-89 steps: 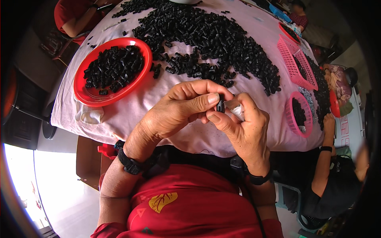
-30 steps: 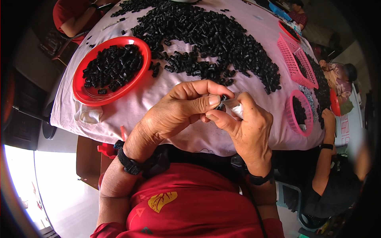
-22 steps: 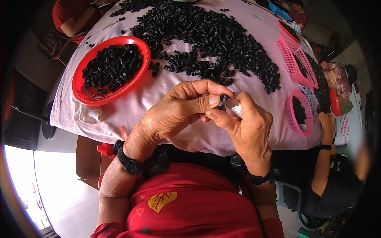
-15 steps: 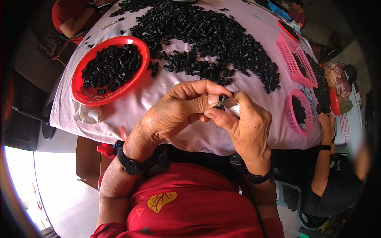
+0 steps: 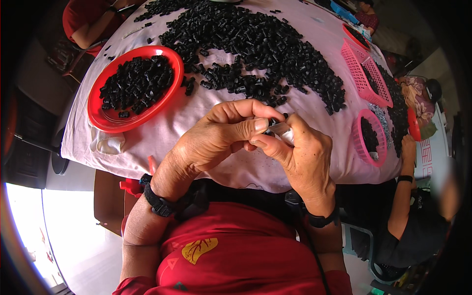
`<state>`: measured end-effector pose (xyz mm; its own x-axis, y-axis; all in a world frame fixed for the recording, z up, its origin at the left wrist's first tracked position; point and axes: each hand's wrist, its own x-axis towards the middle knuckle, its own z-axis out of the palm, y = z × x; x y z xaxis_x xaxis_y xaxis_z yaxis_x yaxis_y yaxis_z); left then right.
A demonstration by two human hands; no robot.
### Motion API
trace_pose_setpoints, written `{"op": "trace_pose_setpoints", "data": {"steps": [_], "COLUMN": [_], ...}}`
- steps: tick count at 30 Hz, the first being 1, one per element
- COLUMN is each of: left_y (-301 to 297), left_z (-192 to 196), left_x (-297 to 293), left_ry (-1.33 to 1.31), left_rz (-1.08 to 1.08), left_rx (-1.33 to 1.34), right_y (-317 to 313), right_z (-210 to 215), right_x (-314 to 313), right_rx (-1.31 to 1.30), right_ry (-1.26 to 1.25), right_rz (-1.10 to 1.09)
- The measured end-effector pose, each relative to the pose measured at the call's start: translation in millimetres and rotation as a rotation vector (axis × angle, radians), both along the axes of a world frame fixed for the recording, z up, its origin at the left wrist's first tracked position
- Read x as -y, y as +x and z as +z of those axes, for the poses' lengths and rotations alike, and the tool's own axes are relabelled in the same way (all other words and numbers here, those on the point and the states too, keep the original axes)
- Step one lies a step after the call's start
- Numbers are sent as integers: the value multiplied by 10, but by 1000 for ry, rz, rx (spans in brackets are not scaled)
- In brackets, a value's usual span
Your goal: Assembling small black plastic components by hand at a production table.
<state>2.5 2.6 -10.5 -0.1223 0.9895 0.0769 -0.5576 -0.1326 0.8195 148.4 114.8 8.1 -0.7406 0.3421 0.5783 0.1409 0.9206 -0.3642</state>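
My two hands meet over the near part of the cloth-covered table. My left hand (image 5: 219,132) pinches a small black cylindrical piece (image 5: 269,132) between thumb and fingers, which cover most of it. In my right hand (image 5: 309,155) is a thin, flat blade (image 5: 279,128) with a white wrapped grip, its end against the black piece. My right thumb lies close to the left fingertips. Beyond my hands spreads a large heap of similar black pieces (image 5: 246,42). A red plate (image 5: 101,119) to the left holds many more.
A pink cloth (image 5: 226,169) covers the table. On the right stand a pink perforated basket (image 5: 351,54) and a round pink basket (image 5: 358,142) with black pieces inside. A co-worker's arm (image 5: 405,167) rests at the right edge; another person (image 5: 91,22) sits at the far left.
My hands have shifted very slightly, with the blade still against the piece. The co-worker's hand on the right has moved a little farther up and right.
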Motion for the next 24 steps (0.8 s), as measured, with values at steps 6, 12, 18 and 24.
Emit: {"op": "trace_pose_setpoints", "data": {"steps": [6, 12, 18, 24], "left_y": [41, 2, -4, -3], "left_z": [49, 40, 71, 13], "left_x": [9, 41, 13, -6], "left_ry": [-10, -3, 25, 49], "left_rz": [39, 11, -57, -88], "left_rx": [3, 74, 127, 164], "right_y": [1, 29, 6, 2], "right_z": [-29, 169, 66, 57], "right_x": [33, 122, 46, 41], "right_rx": [-12, -240, -325, -249], "right_ry": [-21, -385, -561, -536], "right_rz": [52, 251, 339, 374]}}
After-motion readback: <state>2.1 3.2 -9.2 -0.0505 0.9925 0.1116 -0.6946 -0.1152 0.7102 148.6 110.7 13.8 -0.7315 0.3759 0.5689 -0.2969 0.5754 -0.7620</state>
